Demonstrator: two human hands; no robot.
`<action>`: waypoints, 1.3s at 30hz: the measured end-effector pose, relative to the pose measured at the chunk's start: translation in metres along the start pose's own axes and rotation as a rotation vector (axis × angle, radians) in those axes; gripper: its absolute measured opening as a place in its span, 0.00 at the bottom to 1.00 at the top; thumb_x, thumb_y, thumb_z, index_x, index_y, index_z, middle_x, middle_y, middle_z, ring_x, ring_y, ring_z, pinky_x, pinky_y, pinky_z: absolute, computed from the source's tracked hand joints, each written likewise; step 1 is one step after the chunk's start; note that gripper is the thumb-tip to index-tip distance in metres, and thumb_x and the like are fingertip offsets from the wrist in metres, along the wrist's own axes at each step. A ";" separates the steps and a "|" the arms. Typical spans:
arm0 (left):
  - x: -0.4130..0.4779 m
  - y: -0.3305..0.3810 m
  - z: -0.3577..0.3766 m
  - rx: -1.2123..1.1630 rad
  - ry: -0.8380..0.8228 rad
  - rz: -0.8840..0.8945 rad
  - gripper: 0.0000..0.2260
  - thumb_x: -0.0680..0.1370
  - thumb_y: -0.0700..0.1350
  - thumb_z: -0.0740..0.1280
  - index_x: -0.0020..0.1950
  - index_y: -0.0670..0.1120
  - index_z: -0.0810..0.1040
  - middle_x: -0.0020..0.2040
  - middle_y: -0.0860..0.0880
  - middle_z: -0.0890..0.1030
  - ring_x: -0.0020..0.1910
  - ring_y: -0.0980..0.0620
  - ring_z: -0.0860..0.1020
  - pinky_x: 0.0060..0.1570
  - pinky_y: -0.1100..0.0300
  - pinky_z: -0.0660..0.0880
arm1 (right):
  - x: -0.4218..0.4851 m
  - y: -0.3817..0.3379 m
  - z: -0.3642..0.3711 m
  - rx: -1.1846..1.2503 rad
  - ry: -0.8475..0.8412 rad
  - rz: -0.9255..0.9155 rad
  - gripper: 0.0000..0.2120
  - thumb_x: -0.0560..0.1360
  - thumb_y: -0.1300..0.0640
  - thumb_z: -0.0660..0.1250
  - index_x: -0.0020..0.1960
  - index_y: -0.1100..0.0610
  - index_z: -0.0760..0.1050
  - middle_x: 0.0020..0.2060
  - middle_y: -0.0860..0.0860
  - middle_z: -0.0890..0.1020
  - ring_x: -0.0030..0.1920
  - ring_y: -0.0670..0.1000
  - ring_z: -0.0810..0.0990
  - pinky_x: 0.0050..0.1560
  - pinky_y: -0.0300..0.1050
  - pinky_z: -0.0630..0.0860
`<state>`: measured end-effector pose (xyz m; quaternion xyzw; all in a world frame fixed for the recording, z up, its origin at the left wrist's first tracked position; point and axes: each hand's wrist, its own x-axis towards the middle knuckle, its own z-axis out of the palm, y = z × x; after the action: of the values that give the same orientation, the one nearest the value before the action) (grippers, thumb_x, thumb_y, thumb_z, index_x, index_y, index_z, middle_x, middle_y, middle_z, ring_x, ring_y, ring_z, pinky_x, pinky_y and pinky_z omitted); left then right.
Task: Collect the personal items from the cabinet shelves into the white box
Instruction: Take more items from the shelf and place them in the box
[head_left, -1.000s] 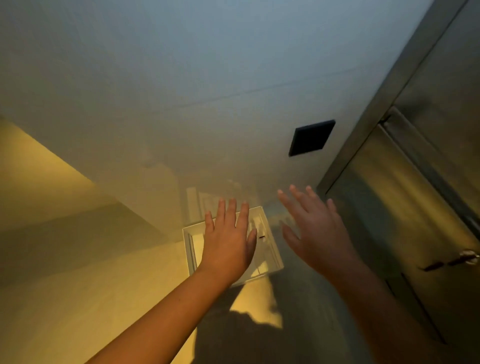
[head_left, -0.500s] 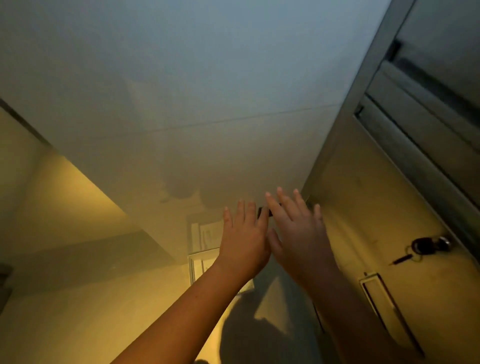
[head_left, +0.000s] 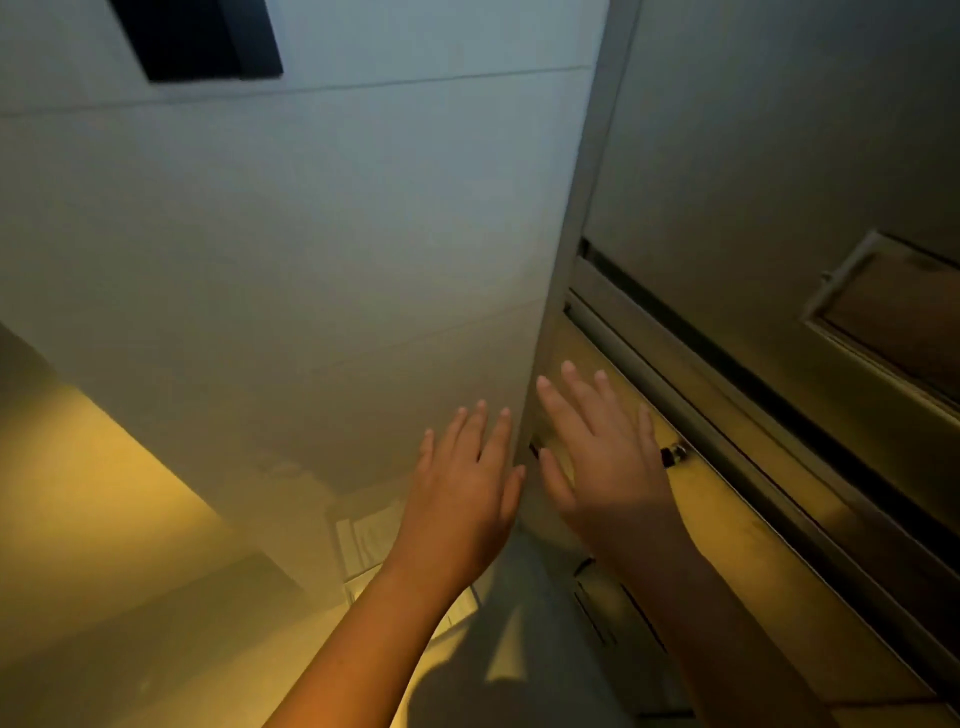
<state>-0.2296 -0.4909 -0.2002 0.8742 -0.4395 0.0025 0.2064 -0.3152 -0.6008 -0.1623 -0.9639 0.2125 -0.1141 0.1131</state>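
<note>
Left fingers: lying straight and spread, holding nothing, the left hand hovering by the wall. Right fingers: likewise straight and empty, the right hand reaching over the cabinet front, probably heading for its door. White box: sitting on the floor against the wall, below the left wrist, awaiting items.

Pale wall fills left and centre, thin horizontal seam across it. Black square panel top left. Yellow-lit floor lower left.
</note>
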 end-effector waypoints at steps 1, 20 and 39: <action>-0.002 0.000 -0.005 -0.061 -0.011 0.031 0.25 0.81 0.54 0.50 0.76 0.52 0.47 0.77 0.50 0.49 0.74 0.53 0.45 0.67 0.58 0.36 | -0.009 -0.006 -0.003 0.008 0.027 0.044 0.29 0.78 0.51 0.56 0.75 0.46 0.47 0.75 0.48 0.48 0.74 0.51 0.42 0.70 0.55 0.42; -0.099 0.082 -0.042 -0.144 -0.273 0.821 0.26 0.80 0.54 0.50 0.76 0.52 0.45 0.77 0.50 0.47 0.74 0.52 0.41 0.69 0.51 0.36 | -0.216 -0.084 -0.045 -0.150 0.284 0.846 0.28 0.78 0.51 0.58 0.74 0.45 0.50 0.75 0.45 0.47 0.74 0.49 0.41 0.71 0.54 0.40; -0.426 0.302 -0.044 -0.314 -0.392 1.491 0.26 0.80 0.54 0.53 0.75 0.53 0.46 0.76 0.50 0.50 0.74 0.51 0.43 0.64 0.50 0.33 | -0.612 -0.155 -0.117 -0.368 0.448 1.539 0.25 0.78 0.48 0.55 0.74 0.46 0.54 0.74 0.45 0.56 0.74 0.51 0.50 0.71 0.58 0.50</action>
<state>-0.7154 -0.3070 -0.1308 0.2938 -0.9337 -0.0761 0.1900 -0.8273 -0.2170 -0.1156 -0.5059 0.8469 -0.1577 -0.0453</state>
